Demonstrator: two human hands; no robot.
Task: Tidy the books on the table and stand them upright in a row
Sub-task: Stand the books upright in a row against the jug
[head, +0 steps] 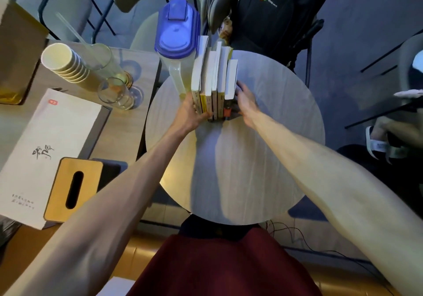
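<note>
- The round table (251,158) with a pale grey wood-grain top takes up the middle of the view, and both bare forearms reach across it.
- A black fabric backpack (274,21) with a small coloured logo sits on a chair beyond the table's far edge.
- A flat white cardboard box (45,147) with black brush lettering lies on a second wooden table to the left.
- A clear plastic pitcher (176,34) with a blue lid stands at the round table's far left edge, just beside the books.
- The paperback books (215,78), with white page edges and yellow, tan and orange spines, stand upright in a tight row on the far half of the round table, spines facing the person.
- A light wooden tissue box (73,188) with a dark oval slot rests on the white box.
- A tilted stack of cream paper cups (64,62) lies further back on the left table.
- The left hand (192,112) presses the row's left side, its fingers curled round the foot of the spines.
- The right hand (246,103) presses the row's right side, its fingers fairly straight along the outer cover.
</note>
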